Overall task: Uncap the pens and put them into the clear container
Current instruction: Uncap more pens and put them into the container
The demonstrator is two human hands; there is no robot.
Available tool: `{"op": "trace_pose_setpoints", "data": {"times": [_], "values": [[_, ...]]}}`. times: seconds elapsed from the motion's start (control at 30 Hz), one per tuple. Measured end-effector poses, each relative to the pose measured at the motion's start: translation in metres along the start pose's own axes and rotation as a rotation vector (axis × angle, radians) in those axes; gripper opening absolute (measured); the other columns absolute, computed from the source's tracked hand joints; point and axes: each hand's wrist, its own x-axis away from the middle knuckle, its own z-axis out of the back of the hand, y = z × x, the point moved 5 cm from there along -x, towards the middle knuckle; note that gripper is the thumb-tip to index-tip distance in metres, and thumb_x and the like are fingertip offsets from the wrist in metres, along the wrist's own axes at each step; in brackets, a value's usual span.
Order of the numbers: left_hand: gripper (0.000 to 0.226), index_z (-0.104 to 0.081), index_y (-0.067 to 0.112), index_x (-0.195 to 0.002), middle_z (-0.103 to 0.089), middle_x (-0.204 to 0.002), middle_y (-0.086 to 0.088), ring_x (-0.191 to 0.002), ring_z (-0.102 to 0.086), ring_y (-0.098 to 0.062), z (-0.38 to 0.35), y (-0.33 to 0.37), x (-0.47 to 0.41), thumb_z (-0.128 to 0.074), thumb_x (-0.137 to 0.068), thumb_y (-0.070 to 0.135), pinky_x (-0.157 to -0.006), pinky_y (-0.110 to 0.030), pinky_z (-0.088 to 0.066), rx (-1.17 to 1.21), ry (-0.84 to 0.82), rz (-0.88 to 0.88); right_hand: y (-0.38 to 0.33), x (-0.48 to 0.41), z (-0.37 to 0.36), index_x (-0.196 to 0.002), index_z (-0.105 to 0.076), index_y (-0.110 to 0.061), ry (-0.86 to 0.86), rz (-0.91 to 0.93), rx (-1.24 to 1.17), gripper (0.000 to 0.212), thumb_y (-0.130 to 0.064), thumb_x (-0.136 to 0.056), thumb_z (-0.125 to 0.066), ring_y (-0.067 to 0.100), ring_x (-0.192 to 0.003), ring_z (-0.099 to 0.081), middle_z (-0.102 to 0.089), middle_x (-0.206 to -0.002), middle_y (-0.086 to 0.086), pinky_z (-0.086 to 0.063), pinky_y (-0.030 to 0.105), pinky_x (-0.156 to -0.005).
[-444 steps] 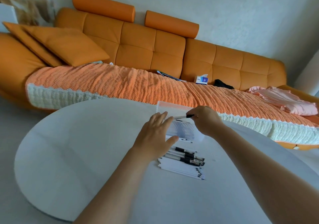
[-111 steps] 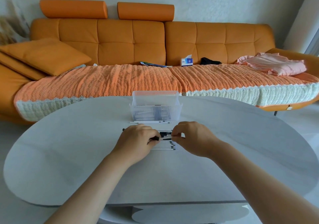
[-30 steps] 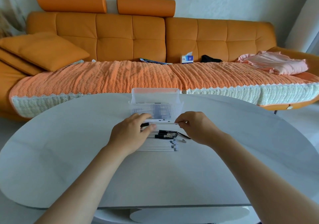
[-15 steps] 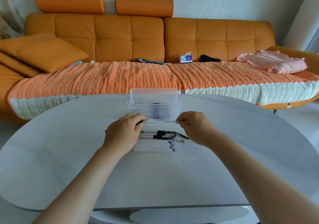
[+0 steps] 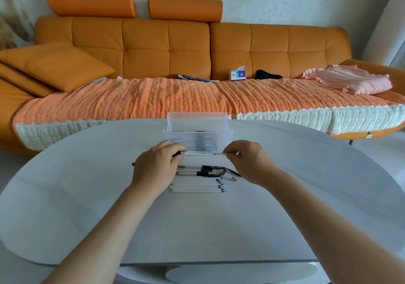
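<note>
The left hand [image 5: 157, 167] gripped the dark end of a white pen [image 5: 203, 153] and the right hand [image 5: 247, 161] pinched the other end, just before the clear container [image 5: 198, 138]. If the cap popped free suddenly, a hand could jerk and knock the container or scatter the pen row [image 5: 197, 185] beneath.

A white pen [image 5: 205, 153] is held level just in front of the clear container [image 5: 198, 130] on a pale table [image 5: 87, 196]. The left hand [image 5: 156, 167] curls round its dark end and the right hand [image 5: 248, 162] pinches the other. More white pens [image 5: 197, 185] lie in a row nearer the person than the container, and an orange sofa [image 5: 166, 49] stands behind it.
</note>
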Motion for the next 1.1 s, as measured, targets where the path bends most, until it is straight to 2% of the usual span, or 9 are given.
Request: {"op": "trace_pose_setpoints", "data": {"times": [0.27,0.37,0.5,0.57,0.7,0.8,0.97,1.1], "values": [[0.015,-0.066,0.036,-0.105,-0.063,-0.104,0.019,-0.088,-0.058,-0.008,-0.0008,-0.0009,0.0003,-0.057,-0.094,0.029,-0.061,-0.023,-0.038,0.008,-0.032,0.007,-0.0011,0.0014,-0.0009,-0.104,-0.072,-0.022,-0.023,-0.007,-0.003,0.018,-0.017,-0.097,-0.056,-0.007,-0.070,-0.052,-0.055,-0.081,-0.025,-0.034,0.005,-0.058],[0.017,-0.066,0.034,-0.108,-0.063,-0.106,0.018,-0.089,-0.058,-0.009,-0.0003,-0.0011,0.0001,-0.057,-0.095,0.030,-0.062,-0.024,-0.038,0.005,-0.028,0.008,-0.0026,0.0027,-0.0022,-0.104,-0.071,-0.023,-0.039,-0.001,-0.007,0.017,-0.018,-0.098,-0.056,-0.007,-0.062,-0.050,-0.057,-0.081,-0.023,-0.034,0.005,-0.054],[0.016,-0.064,0.036,-0.108,-0.064,-0.106,0.019,-0.088,-0.057,-0.006,-0.0005,-0.0015,0.0010,-0.055,-0.096,0.031,-0.065,-0.025,-0.041,0.022,-0.035,0.014,-0.0024,0.0029,-0.0043,-0.102,-0.072,-0.026,-0.047,0.015,-0.011,0.017,-0.018,-0.096,-0.058,-0.004,-0.067,-0.053,-0.063,-0.090,-0.016,-0.035,0.006,-0.057],[0.015,-0.065,0.037,-0.104,-0.064,-0.103,0.019,-0.084,-0.055,-0.004,0.0004,-0.0026,0.0007,-0.055,-0.095,0.031,-0.064,-0.020,-0.041,0.046,-0.032,0.024,-0.0021,0.0026,-0.0043,-0.098,-0.072,-0.027,-0.048,0.019,-0.023,0.017,-0.017,-0.094,-0.060,-0.003,-0.070,-0.054,-0.065,-0.092,-0.014,-0.037,0.006,-0.059],[0.016,-0.066,0.038,-0.105,-0.064,-0.101,0.019,-0.079,-0.051,-0.001,0.0010,-0.0014,0.0006,-0.058,-0.094,0.030,-0.061,-0.008,-0.031,0.032,-0.035,0.018,-0.0042,0.0028,-0.0047,-0.097,-0.073,-0.026,-0.054,0.026,-0.025,0.016,-0.016,-0.095,-0.061,-0.003,-0.072,-0.054,-0.063,-0.089,-0.016,-0.036,0.006,-0.061],[0.019,-0.065,0.038,-0.110,-0.064,-0.105,0.019,-0.086,-0.059,-0.006,0.0018,-0.0015,0.0014,-0.056,-0.095,0.030,-0.060,-0.011,-0.033,0.023,-0.017,0.016,-0.0031,0.0017,-0.0016,-0.101,-0.073,-0.021,-0.006,-0.001,-0.018,0.016,-0.015,-0.096,-0.059,-0.005,-0.069,-0.052,-0.056,-0.079,-0.023,-0.033,0.004,-0.059],[0.019,-0.065,0.038,-0.110,-0.064,-0.104,0.018,-0.088,-0.059,-0.008,0.0003,-0.0003,0.0008,-0.054,-0.096,0.030,-0.064,-0.023,-0.042,0.035,-0.028,0.018,-0.0024,0.0027,0.0005,-0.102,-0.073,-0.021,-0.007,-0.015,-0.022,0.017,-0.015,-0.097,-0.058,-0.003,-0.065,-0.051,-0.055,-0.073,-0.023,-0.033,0.006,-0.057],[0.019,-0.065,0.038,-0.109,-0.064,-0.103,0.018,-0.087,-0.058,-0.007,-0.0010,-0.0008,0.0007,-0.052,-0.097,0.031,-0.064,-0.021,-0.041,0.038,-0.034,0.015,-0.0022,0.0024,0.0001,-0.102,-0.073,-0.022,-0.009,-0.016,-0.024,0.018,-0.016,-0.097,-0.058,-0.004,-0.067,-0.052,-0.056,-0.077,-0.024,-0.034,0.005,-0.056]]}}
